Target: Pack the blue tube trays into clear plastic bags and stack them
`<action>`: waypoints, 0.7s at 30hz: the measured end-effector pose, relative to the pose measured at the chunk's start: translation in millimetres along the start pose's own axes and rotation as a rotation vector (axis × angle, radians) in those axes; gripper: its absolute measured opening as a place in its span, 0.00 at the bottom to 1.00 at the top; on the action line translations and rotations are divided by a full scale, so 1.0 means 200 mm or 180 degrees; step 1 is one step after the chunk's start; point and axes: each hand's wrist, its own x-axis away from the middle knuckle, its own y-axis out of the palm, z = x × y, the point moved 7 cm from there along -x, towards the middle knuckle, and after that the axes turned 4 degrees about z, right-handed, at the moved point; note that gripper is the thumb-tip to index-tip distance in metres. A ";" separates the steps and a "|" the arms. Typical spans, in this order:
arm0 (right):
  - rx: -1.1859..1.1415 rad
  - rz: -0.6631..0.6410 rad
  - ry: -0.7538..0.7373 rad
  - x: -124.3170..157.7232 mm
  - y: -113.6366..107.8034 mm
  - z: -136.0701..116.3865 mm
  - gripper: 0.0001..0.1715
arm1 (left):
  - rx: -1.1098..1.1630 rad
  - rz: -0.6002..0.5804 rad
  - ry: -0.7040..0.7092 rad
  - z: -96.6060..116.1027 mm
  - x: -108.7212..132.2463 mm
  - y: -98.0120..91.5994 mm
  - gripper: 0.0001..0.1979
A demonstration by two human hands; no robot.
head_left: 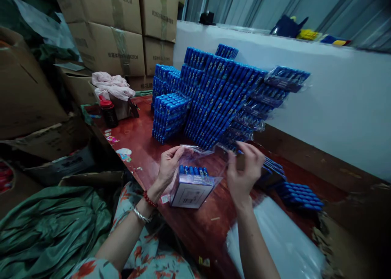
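A small white-fronted box stands on the red-brown table, with a row of short blue tubes showing at its top. Loose around it is a clear plastic bag, its mouth upward. My left hand pinches the bag's left edge between thumb and fingers. On the other side, my right hand has its fingers curled at the bag's right edge, slightly blurred. What kind of tubes these are I cannot tell. Behind the box rises a large stack of blue tube packs, those at its right end wrapped in clear film.
Flat clear plastic bags lie at the right front, near more blue packs. A red-capped bottle and a pink cloth are at the left back. Cardboard cartons are piled behind; a white wall borders the table.
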 end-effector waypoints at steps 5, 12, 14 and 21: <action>0.0353 -0.1323 -0.1424 0.07 0.28 -0.32 0.14 | -0.0410 0.0065 0.0239 0.01 0.01 -0.02 0.13; 0.0610 -0.1496 -0.2048 0.15 0.40 -0.44 0.13 | -0.1450 -0.0098 0.0746 0.09 0.01 -0.06 0.13; 0.0483 -0.1526 -0.1797 0.11 0.43 -0.40 0.11 | -0.1709 -0.0166 0.0864 0.11 0.03 -0.05 0.13; -0.1470 0.0398 0.1476 -0.26 -0.04 0.35 0.11 | -0.0673 0.0062 0.0449 0.07 0.06 -0.08 0.15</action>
